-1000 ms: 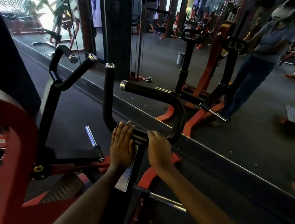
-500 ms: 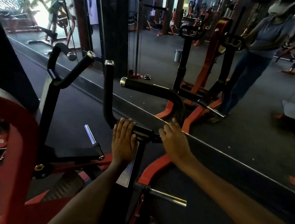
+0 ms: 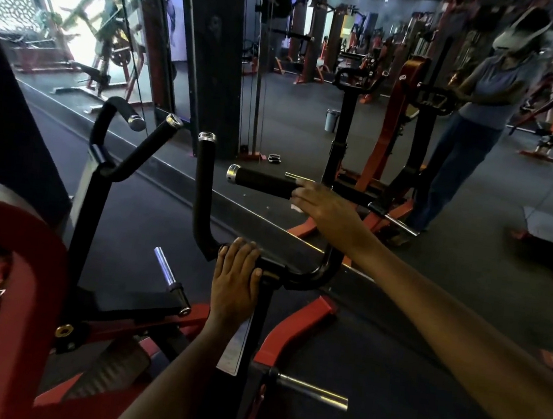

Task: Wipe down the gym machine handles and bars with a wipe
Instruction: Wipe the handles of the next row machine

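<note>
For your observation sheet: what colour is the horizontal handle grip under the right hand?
Black, with a silver end cap; the grip shows in the head view.

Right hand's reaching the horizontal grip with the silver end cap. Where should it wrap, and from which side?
Wrap the padded black sleeve of the horizontal grip, between the silver end cap and the bend. Come from above, fingers curling over the top. The right hand already rests at the sleeve's inner end with the wipe seemingly beneath, so a stroke leftward toward the cap would likely cover it.
</note>
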Demonstrator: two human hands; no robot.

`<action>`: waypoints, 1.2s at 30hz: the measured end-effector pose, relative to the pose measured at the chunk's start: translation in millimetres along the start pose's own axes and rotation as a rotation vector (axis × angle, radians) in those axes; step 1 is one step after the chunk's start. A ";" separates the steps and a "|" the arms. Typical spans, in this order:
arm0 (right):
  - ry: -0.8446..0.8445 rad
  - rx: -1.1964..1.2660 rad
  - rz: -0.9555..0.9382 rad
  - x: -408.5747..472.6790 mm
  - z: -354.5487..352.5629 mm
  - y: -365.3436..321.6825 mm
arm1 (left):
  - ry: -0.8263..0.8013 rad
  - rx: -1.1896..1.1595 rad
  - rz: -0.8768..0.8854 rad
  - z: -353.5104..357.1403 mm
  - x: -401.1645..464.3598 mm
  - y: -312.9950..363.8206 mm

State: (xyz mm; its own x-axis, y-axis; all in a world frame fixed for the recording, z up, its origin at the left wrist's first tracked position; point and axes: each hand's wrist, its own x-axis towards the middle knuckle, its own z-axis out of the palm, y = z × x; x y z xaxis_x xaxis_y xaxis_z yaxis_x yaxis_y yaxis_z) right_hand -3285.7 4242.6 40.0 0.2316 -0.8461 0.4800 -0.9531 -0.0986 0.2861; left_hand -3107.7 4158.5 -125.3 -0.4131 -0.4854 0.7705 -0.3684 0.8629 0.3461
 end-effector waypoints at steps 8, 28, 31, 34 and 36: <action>-0.035 0.305 0.280 -91.4 -0.7 -46.2 | -0.009 -0.001 0.006 3.7 -3.0 -5.0; 0.091 0.362 0.574 -19.9 -18.0 11.8 | -0.030 -0.038 -0.021 4.3 -10.3 -11.1; 0.140 0.359 0.418 36.5 -11.9 -9.0 | -0.033 -0.038 -0.011 4.3 -10.7 -11.1; -0.047 0.318 0.141 89.6 5.4 -26.8 | -0.048 -0.025 -0.018 3.9 -10.7 -11.6; -0.185 0.230 0.025 95.0 14.8 -25.1 | -0.048 -0.020 -0.024 3.8 -10.7 -11.2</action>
State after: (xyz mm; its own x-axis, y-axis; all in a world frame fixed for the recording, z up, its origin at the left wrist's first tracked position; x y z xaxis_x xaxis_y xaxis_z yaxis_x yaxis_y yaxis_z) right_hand -3242.7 4157.0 66.1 0.1886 -0.9287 0.3194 -0.9820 -0.1750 0.0711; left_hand -3102.3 4153.5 -139.4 -0.4438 -0.5118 0.7356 -0.3618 0.8533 0.3754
